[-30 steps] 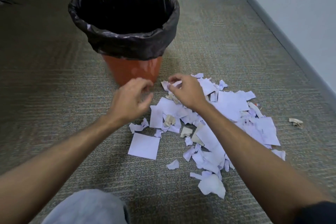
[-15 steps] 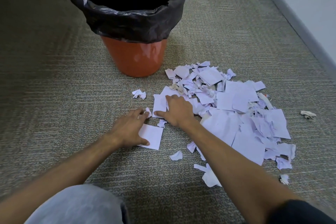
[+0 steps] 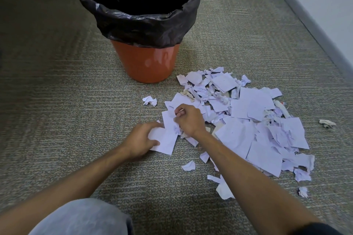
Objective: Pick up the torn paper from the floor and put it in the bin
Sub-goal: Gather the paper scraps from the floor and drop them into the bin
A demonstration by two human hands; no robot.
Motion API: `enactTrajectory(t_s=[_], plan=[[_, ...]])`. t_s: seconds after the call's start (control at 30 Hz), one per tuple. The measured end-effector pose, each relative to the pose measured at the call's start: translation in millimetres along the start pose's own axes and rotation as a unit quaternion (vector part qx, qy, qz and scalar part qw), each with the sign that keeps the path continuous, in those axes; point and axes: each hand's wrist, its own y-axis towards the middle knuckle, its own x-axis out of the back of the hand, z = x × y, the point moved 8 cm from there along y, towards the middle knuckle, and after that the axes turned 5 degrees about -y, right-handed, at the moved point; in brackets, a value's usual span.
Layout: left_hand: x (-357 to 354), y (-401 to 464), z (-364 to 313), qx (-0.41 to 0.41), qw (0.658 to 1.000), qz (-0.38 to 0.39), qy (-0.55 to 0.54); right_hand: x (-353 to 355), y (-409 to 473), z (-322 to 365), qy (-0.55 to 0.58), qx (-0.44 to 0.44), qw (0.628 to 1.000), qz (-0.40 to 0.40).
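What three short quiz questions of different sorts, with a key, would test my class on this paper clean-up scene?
1. True or false: the bin is lined with a black bag.
2. Which hand grips the large square sheet? A) left hand B) right hand C) neither
3. Fill in: the paper pile lies on the ____.

Key: 1 true; 2 A; 3 carpet.
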Motion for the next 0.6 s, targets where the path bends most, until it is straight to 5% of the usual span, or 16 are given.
enactTrajectory(t_s=[0.3, 0.6], plan=[[89.3, 15.6, -85.6, -0.116, 0.985, -0.122, -0.043, 122.3, -7.5, 48.7, 0.174, 0.042, 0.970, -0.163], [216.6, 12.4, -204.9, -0.295, 0.899, -0.322, -0.024, 245.6, -11.5, 153.1, 0.212, 0.179, 0.902, -0.330]])
